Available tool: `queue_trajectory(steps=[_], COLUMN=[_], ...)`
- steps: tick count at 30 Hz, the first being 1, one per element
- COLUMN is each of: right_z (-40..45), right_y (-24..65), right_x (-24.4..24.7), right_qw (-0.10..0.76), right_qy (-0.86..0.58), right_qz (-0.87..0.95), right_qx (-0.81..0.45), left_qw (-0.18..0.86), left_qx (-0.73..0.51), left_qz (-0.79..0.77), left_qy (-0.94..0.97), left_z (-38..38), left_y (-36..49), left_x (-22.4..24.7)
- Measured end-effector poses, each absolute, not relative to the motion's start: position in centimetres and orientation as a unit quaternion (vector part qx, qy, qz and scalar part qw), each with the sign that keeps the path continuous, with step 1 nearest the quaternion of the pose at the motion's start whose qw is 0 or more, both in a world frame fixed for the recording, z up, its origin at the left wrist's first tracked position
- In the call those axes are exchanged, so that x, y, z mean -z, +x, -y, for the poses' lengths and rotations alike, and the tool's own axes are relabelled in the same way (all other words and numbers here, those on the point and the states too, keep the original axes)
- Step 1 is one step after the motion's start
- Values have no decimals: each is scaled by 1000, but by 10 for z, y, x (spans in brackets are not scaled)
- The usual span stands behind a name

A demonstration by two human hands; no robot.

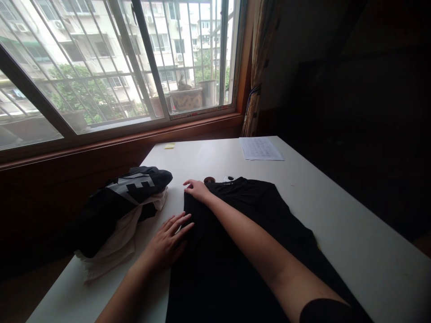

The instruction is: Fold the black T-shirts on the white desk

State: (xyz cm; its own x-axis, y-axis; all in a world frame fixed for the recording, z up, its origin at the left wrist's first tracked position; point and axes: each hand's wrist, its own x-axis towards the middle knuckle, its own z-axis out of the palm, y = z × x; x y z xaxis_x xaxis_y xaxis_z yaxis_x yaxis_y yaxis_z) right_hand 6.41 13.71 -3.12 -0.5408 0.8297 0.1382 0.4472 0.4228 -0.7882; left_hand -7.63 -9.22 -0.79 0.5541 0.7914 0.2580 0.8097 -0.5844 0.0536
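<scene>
A black garment (pixel 215 251), looking like a T-shirt, lies spread on the white table in front of me. Its collar end points away from me. My left hand (pixel 170 237) rests palm down at the garment's left edge, fingers spread, with the fingertips on the cloth. My right hand (pixel 198 190) reaches across to the far left corner of the garment. Its fingers are stretched out and slightly apart over that corner, and the forearm passes above the cloth. The garment's near end runs out of view.
Left of the garment sits a pile of dark and pale clothes (pixel 124 202). Beyond the collar are a brown tape roll (pixel 209 180) and a white round item (pixel 229 178). Printed sheets (pixel 261 148) and yellow sticky notes (pixel 169 146) lie on the far part of the table (pixel 202 157), near the window.
</scene>
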Motion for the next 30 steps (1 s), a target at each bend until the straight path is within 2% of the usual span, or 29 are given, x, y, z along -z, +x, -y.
queue_trajectory(steps=[4,12,17,23,30], right_z=[-135,-134,-147,-159,-150], right_y=[65,94,151,247,344], right_x=[36,28,8,-7,-6], right_qw=[286,319,351,380,289], right_qy=[-378,-304,-315,-400,-456], right_qz=[810,841,841,809,831], right_qx=[-345,-315,-267,-201,-133], left_qw=[9,1,16,30,32], left_qx=[77,66,102,124,143], left_qz=[462,471,431,401,482], left_qy=[-884,-880,-896,-907,-864], left_z=[90,89,89,87,77], left_y=[-79,-83,-85,-80,-71], left_x=[13,16,14,13,0])
